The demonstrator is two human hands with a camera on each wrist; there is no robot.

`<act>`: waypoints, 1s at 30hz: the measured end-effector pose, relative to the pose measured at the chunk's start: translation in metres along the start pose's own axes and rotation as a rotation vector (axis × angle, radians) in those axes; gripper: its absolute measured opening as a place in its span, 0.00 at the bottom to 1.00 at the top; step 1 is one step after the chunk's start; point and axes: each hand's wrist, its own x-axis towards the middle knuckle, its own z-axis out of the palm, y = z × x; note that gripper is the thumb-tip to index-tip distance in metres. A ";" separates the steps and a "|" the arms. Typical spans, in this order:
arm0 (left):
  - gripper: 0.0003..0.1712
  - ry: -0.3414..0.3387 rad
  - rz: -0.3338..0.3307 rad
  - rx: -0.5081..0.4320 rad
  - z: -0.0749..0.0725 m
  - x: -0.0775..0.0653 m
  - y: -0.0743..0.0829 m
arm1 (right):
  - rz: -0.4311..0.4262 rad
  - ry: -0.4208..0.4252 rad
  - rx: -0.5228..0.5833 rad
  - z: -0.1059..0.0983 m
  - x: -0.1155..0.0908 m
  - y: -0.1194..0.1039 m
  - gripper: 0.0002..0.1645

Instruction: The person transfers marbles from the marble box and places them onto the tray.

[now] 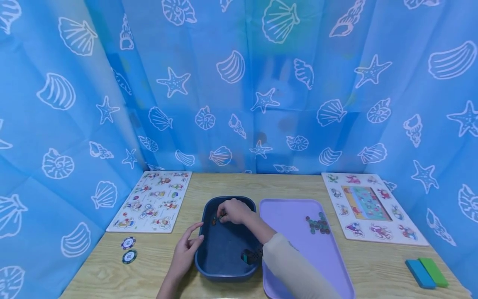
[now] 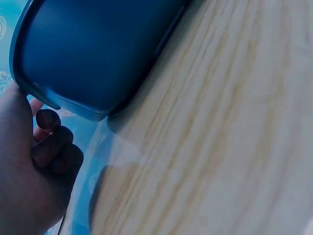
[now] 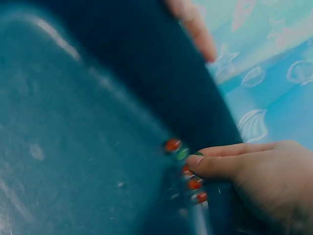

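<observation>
Several beads (image 3: 194, 183), at right fingers (image 3: 220, 166), inside tub (image 1: 224, 253)

Deep, dark blue rectangular bin (image 1: 220, 253) with rounded corners, upright on the wooden table (image 1: 93, 274), touched at its left rim by the left hand (image 1: 184, 252). Inside, near the left wall: small glossy beads (image 3: 194, 183), orange-red and green, in a short row, pinched at by the right hand (image 1: 233, 211).
</observation>
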 end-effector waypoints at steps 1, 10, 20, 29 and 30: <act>0.21 0.005 0.001 0.001 0.000 0.001 -0.003 | -0.014 0.008 0.016 -0.003 -0.002 -0.001 0.06; 0.21 0.031 0.020 0.025 0.002 0.002 -0.008 | -0.111 0.102 0.194 -0.045 -0.043 -0.005 0.08; 0.21 0.052 0.098 0.029 0.004 0.001 -0.013 | -0.057 0.232 0.233 -0.057 -0.100 0.055 0.11; 0.19 0.058 0.078 0.013 0.004 0.000 -0.011 | 0.022 0.249 0.251 -0.038 -0.133 0.113 0.09; 0.19 0.060 0.074 0.007 0.005 0.000 -0.010 | 0.028 0.247 0.247 -0.036 -0.136 0.118 0.09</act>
